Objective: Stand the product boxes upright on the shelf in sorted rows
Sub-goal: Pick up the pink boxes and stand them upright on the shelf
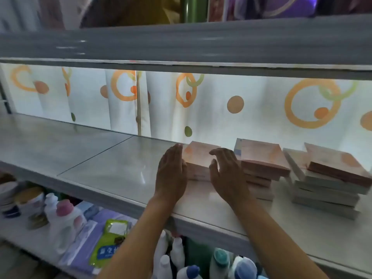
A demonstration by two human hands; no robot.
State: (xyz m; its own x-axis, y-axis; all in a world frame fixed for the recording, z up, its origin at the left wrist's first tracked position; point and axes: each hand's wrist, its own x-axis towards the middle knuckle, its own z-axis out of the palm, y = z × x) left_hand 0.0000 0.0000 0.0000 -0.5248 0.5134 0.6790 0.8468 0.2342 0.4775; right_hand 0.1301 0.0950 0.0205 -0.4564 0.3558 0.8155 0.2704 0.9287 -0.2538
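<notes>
Three stacks of flat pink-and-white product boxes lie on the grey shelf (pixel 96 158). The left stack (pixel 199 156) sits between my hands. My left hand (pixel 171 174) rests flat against its left side, fingers straight. My right hand (pixel 227 174) hovers over its right front with fingers spread and curved, touching or just off the boxes; I cannot tell which. A middle stack (pixel 263 158) stands just right of my right hand. The right stack (pixel 330 178) is untidy, its top box skewed. All boxes lie flat.
The shelf above (pixel 181 45) overhangs closely. A white curtain with orange circles (pixel 241 109) hangs behind the shelf. On the lower shelf stand bottles (pixel 64 220), a green pouch (pixel 110 242) and tins (pixel 30 200). The left part of the shelf is bare.
</notes>
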